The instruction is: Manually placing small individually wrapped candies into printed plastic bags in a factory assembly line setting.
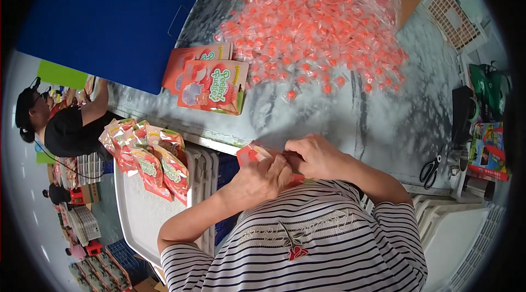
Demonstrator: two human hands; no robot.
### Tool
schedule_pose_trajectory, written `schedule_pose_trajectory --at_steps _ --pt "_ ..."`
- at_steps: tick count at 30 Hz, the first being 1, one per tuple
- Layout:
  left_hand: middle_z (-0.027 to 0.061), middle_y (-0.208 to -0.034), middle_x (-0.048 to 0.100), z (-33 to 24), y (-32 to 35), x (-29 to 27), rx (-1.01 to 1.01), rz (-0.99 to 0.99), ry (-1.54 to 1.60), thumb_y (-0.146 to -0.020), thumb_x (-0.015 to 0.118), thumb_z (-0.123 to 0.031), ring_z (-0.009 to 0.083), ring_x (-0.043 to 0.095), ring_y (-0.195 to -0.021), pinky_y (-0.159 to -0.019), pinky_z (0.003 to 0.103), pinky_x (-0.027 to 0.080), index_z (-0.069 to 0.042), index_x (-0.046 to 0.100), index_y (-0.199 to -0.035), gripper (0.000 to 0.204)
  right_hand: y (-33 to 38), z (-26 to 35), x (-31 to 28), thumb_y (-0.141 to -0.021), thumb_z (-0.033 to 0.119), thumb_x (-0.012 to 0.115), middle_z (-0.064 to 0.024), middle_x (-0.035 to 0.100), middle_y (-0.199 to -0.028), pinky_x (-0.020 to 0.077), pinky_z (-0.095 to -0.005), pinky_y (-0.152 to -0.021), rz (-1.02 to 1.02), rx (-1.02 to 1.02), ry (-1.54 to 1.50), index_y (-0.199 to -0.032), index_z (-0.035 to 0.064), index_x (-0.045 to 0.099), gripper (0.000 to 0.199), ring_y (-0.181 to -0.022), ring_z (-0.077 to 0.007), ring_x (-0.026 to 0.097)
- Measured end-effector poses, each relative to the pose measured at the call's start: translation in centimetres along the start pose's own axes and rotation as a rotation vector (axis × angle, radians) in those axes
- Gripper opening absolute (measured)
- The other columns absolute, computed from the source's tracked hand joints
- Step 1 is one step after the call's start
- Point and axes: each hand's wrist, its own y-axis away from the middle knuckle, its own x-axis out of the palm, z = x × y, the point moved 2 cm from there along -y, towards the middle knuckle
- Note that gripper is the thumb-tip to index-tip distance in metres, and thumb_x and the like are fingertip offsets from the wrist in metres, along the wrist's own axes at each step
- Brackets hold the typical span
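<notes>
At the table's near edge, close to my body, both hands hold one red printed pouch [249,155]. My left hand [266,174] is closed round its left side, fingers bent. My right hand [309,155] pinches the pouch's top from the other side; its fingertips are partly hidden. Beyond the hands, flat red pouches [213,86] lie stacked on the table. A big heap of small red candies in clear wrappers [323,34] spreads from an open carton. To my left, several filled pouches [148,152] rest on a white tray.
The white tray [134,226] tops a stack at my left. A blue box [109,18] stands far left on the marbled table [329,114]. Black-handled scissors [430,171] lie at the right, near a white basket [455,15]. Another person [66,127] works beyond the left side.
</notes>
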Motion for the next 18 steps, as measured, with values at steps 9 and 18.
schedule_pose_trajectory --at_steps 9,18 --pt "0.0126 -0.087 0.057 -0.7 -0.7 -0.7 0.044 0.08 0.171 -0.072 0.06 -0.011 0.0209 0.061 -0.069 -0.047 0.031 0.048 -0.001 0.055 -0.09 0.021 -1.3 -4.4 0.3 -0.079 0.008 0.062 -0.018 0.066 -0.073 0.0518 -0.0384 -0.065 -0.092 0.084 -0.179 -0.089 0.0006 0.068 0.014 -0.07 -0.0297 0.067" --pt "0.01 -0.081 0.056 0.6 0.8 1.5 -0.369 -0.065 0.266 -0.075 0.064 -0.008 0.0259 0.06 -0.068 -0.056 0.035 0.05 -0.003 0.055 -0.086 0.016 -1.3 -9.3 -3.7 -0.088 0.023 0.063 -0.0162 0.05 -0.132 0.038 -0.0441 -0.103 -0.453 -0.043 0.423 -0.12 0.0033 0.055 0.039 -0.12 -0.0341 0.049"
